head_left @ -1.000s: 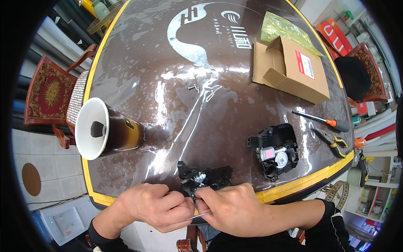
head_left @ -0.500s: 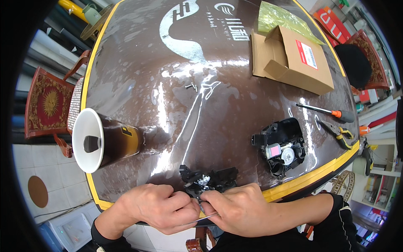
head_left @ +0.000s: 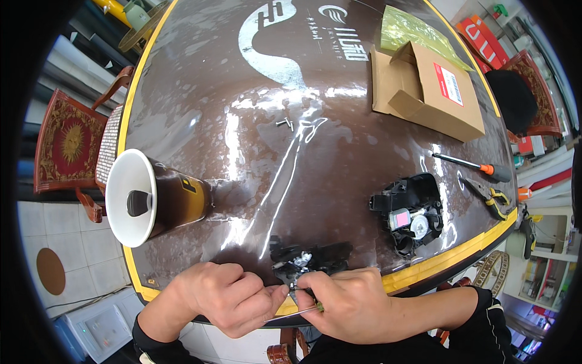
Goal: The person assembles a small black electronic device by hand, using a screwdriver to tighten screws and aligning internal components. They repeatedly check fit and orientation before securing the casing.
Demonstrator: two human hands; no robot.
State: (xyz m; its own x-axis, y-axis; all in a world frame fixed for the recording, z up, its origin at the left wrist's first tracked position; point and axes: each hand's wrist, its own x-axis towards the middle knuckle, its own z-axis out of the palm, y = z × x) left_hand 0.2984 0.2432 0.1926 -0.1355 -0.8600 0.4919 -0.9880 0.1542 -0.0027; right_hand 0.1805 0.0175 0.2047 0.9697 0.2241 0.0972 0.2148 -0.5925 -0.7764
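Bare right hand (head_left: 351, 305) grips thin metal rod (head_left: 294, 313) beside bare left hand (head_left: 227, 298), both at jagged black plastic mechanism (head_left: 330, 256). Black plastic housing (head_left: 419, 189) with white gear (head_left: 419, 227) sits right, near orange-and-black screwdriver (head_left: 487, 168) and yellow-handled pliers (head_left: 487, 195).

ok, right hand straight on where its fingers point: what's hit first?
Likely the left hand, close on the left of the right hand. The black part sits by both hands' fingertips and may be met sooner; depth is unclear.
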